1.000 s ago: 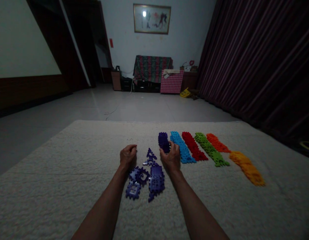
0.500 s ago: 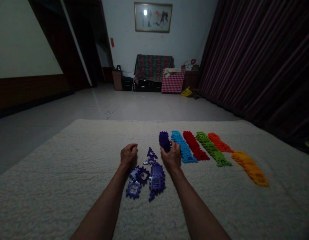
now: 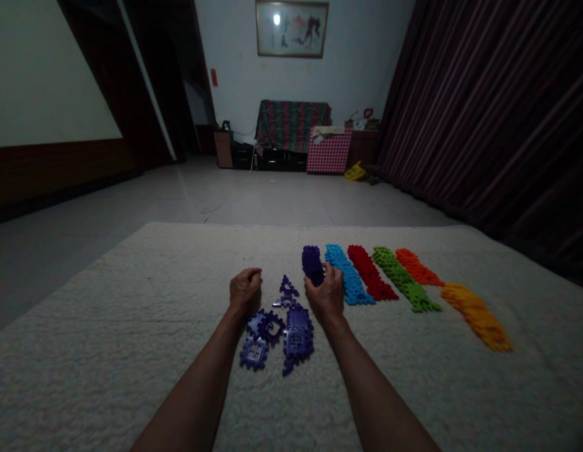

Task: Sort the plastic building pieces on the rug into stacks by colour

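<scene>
My right hand (image 3: 328,292) has its thumb and fingers around the near end of a row of dark purple interlocking plastic tiles (image 3: 312,260). To the left, my left hand (image 3: 245,290) is closed with its fingers curled under; anything inside it is hidden. Between my forearms lie loose purple pieces: a triangular piece (image 3: 288,287), a tile with a window shape (image 3: 254,353), a tile with a curl inside (image 3: 272,327), and a larger overlapping group with an arched window (image 3: 298,339).
Right of my right hand, overlapped rows lie on the pale quilted cover (image 3: 131,351): blue (image 3: 350,276), red (image 3: 370,273), green (image 3: 404,279), orange-red (image 3: 418,267) and yellow-orange (image 3: 477,317). Beyond its far edge, a tiled floor (image 3: 272,198) runs to a cloth-draped cabinet (image 3: 294,125).
The whole view has shifted slightly. Both hands keep the same pose and place among the pieces, and no tile has visibly moved.
</scene>
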The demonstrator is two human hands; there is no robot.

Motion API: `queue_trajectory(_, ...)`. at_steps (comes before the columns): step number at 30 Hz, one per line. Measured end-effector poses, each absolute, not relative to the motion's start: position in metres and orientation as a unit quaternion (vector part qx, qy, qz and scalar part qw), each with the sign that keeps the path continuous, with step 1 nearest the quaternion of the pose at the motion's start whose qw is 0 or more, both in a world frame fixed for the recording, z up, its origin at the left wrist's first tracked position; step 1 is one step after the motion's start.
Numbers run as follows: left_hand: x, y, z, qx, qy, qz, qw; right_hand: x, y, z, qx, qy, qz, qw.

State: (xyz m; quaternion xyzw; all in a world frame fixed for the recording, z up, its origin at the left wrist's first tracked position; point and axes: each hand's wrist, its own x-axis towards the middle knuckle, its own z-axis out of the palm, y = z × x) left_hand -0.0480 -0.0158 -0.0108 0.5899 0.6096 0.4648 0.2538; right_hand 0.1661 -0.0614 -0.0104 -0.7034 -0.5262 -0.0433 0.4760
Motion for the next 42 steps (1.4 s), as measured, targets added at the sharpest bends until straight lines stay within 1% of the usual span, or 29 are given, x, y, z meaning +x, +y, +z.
queue_trajectory(5, -0.048, -0.014, -0.012, 0.583, 0.61, 0.465, 0.267, 0.164, -0.07, -0.003, -0.668, -0.537, -0.043, 0.513)
queue_trajectory(8, -0.047, -0.014, -0.011, 0.571, 0.614, 0.468, 0.279, 0.162, -0.082, -0.002, -0.628, -0.585, 0.008, 0.513)
queue_trajectory(12, -0.046, -0.016, -0.01, 0.575, 0.609, 0.474, 0.273, 0.164, -0.103, -0.002, -0.59, -0.645, 0.117, 0.47)
queue_trajectory(14, -0.046, -0.017, -0.009, 0.58, 0.604, 0.477, 0.267, 0.167, -0.113, 0.0, -0.564, -0.682, 0.148, 0.441)
queue_trajectory(20, -0.046, -0.017, -0.009, 0.578, 0.606, 0.474, 0.272, 0.171, -0.128, 0.008, -0.533, -0.769, 0.143, 0.322)
queue_trajectory(24, -0.045, -0.018, -0.008, 0.581, 0.603, 0.475, 0.27, 0.173, -0.13, 0.011, -0.534, -0.779, 0.154, 0.291)
queue_trajectory(28, -0.046, -0.019, -0.006, 0.587, 0.605, 0.469, 0.264, 0.174, -0.129, 0.01, -0.537, -0.772, 0.157, 0.301)
queue_trajectory(36, -0.046, -0.016, -0.006, 0.586, 0.614, 0.459, 0.261, 0.174, -0.124, 0.005, -0.531, -0.733, 0.195, 0.377)
queue_trajectory(42, -0.046, -0.018, -0.004, 0.593, 0.615, 0.455, 0.252, 0.175, -0.123, 0.004, -0.545, -0.706, 0.226, 0.391)
